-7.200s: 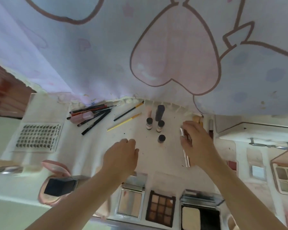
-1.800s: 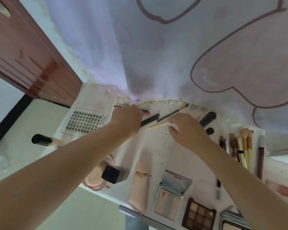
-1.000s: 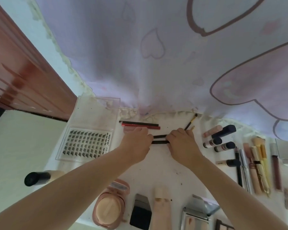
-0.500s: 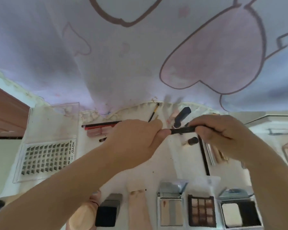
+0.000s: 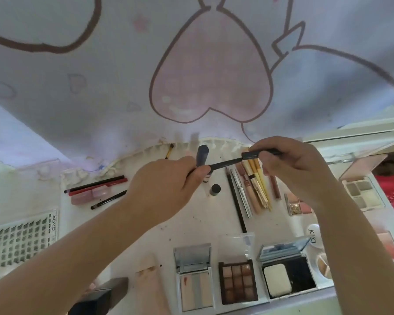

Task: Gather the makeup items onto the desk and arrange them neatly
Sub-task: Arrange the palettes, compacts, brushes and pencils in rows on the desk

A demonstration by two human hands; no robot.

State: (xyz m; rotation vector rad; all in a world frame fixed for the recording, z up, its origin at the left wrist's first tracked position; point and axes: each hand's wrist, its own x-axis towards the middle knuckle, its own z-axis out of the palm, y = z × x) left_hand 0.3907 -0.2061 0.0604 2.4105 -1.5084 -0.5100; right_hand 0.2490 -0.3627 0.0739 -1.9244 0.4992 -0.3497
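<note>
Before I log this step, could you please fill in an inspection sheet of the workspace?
Surface: white desk, dark specks.
Job's things: black pencil held above the desk by both ends; brushes side by side; three open palettes in a row at the near edge.
Clutter: lash tray on the left.
Hands: left hand and right hand, fingers curled on the pencil.
Cables: nothing seen.
Surroundings: heart-print cloth behind.

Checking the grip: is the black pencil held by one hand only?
No, the left hand and right hand each grip an end of the black pencil.
</note>
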